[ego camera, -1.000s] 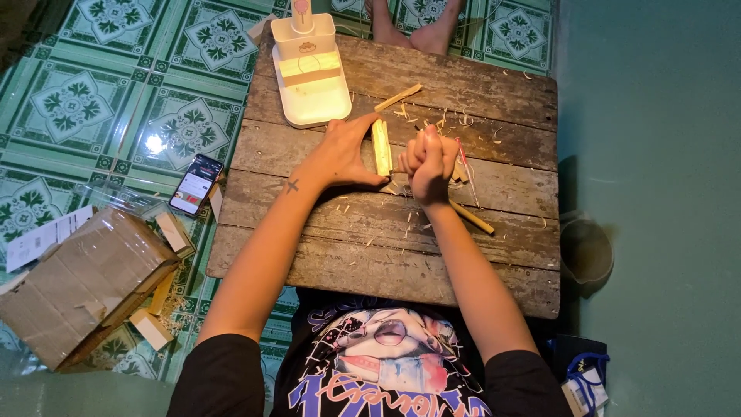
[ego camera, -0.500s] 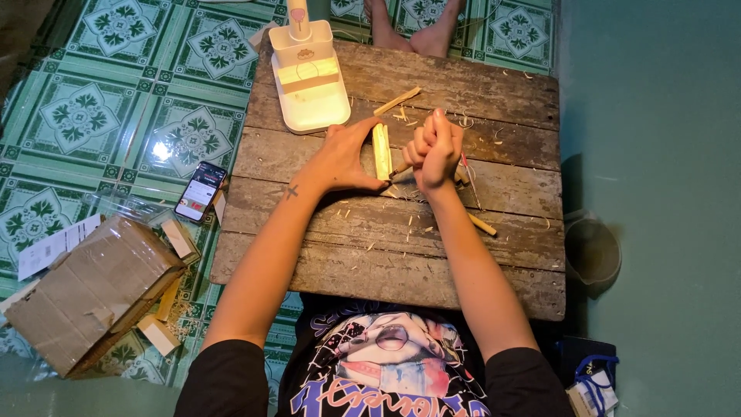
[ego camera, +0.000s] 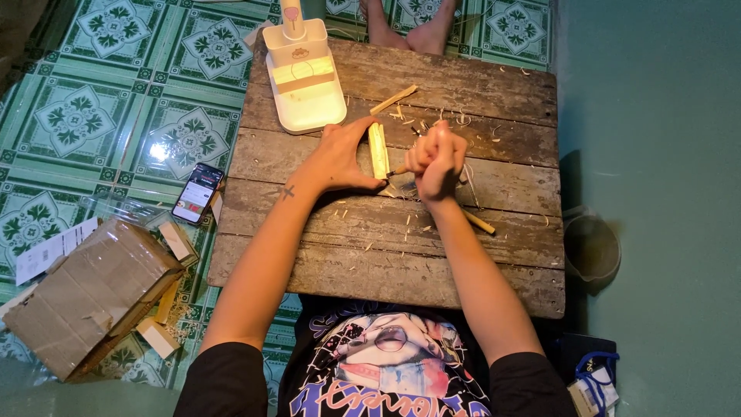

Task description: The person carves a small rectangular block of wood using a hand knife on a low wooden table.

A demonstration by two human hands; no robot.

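- Wood block (ego camera: 378,150): a pale, narrow piece lying lengthwise on the weathered plank table (ego camera: 509,255), near the table's middle and slightly toward the far edge.
- Left hand (ego camera: 343,157): rests flat on the table with the thumb and fingers closed against the block's left side and near end, pinning it in place.
- Right hand (ego camera: 436,158): clenched in a tight fist just right of the block. A thin tool (ego camera: 401,171) runs from the fist to the block's near end; its grip is hidden inside the fist, so the type cannot be told.
- Wooden stick (ego camera: 479,223): lies on the table below the right wrist, partly covered by the forearm.
- Second stick (ego camera: 393,100): lies at an angle beyond the block, apart from both hands.
- Wood shavings (ego camera: 455,122): scattered across the planks, thickest around and beyond the hands.
- White lamp base (ego camera: 304,77): stands at the far left of the table, well clear of the left hand.
- Bare feet of another person (ego camera: 409,27): on the tiled floor beyond the far table edge.
- Phone (ego camera: 197,192): lies on the green patterned tiles left of the table, screen lit.
- Cardboard box (ego camera: 89,289): sits on the floor near the person's left elbow, with small offcuts beside it.
- Dark bucket (ego camera: 591,247): stands on the floor against the table's right edge.
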